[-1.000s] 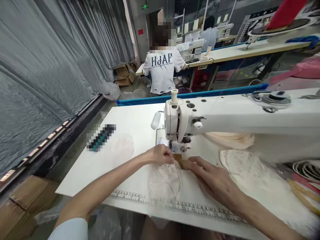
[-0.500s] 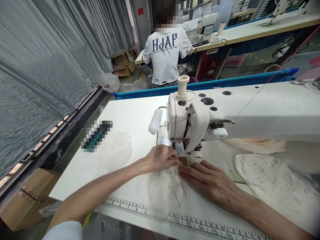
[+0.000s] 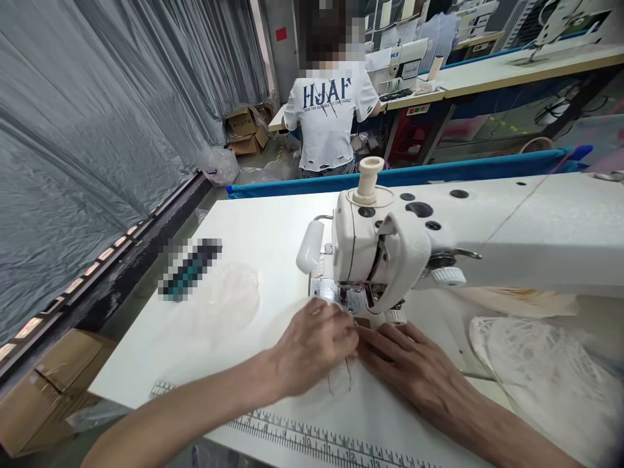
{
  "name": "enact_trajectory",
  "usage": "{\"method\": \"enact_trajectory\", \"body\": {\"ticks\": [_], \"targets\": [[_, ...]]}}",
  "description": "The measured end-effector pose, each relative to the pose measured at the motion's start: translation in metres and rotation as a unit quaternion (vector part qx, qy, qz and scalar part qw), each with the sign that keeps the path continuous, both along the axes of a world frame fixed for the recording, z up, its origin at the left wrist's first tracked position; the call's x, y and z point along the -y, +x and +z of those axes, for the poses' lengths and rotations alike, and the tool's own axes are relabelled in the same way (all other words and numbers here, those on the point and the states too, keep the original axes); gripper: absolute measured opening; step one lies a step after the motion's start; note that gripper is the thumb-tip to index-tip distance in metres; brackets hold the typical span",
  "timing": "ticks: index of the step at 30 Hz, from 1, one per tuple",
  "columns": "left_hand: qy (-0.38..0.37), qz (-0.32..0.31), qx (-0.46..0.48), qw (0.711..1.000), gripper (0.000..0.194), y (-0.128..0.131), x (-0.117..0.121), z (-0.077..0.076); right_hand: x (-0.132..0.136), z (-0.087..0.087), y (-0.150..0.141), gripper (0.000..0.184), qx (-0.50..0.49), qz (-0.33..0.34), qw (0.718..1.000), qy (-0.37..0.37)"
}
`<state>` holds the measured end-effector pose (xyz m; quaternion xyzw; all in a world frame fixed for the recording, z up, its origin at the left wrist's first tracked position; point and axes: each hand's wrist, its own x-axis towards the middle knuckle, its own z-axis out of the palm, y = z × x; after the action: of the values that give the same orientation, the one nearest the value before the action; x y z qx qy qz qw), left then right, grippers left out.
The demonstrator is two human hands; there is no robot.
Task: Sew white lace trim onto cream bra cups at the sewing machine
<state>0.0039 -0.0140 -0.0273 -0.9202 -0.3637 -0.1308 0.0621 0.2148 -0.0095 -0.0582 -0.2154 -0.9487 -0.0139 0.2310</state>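
My left hand is closed, its fingertips pinched at the edge of a piece of sheer white lace fabric just in front of the sewing machine. Most of that fabric is hidden under the hand, and reddish thread ends trail from it. My right hand lies on the table, fingers stretched toward the left fingertips and touching the work there. Behind the fingers are the machine's needle area and metal plate. A small brown piece shows between the hands and the machine.
More white lace lies to the right. A sheer pale piece and a blurred dark item rest on the left of the white table. A ruler scale runs along the front edge. A person sits ahead at another machine.
My left hand has turned and come nearer, now covering most of the lace. My right hand stays close beside it, fingers still stretched out. The view has shifted slightly.
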Motion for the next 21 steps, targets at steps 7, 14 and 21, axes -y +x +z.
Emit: {"method": "enact_trajectory", "body": {"ticks": [7, 14, 21], "targets": [[-0.018, 0.051, 0.050, 0.997, 0.024, 0.002, 0.003, -0.016, 0.000, 0.003, 0.001, 0.033, 0.001, 0.005, 1.000, -0.001], [-0.064, 0.072, 0.030, 0.995, 0.014, -0.005, -0.007, -0.008, -0.003, 0.006, -0.001, 0.037, -0.012, -0.007, 0.999, 0.034], [-0.114, 0.029, 0.035, 0.992, 0.022, -0.017, -0.030, -0.008, -0.006, 0.000, -0.002, 0.039, -0.005, -0.025, 0.999, 0.022]]}}
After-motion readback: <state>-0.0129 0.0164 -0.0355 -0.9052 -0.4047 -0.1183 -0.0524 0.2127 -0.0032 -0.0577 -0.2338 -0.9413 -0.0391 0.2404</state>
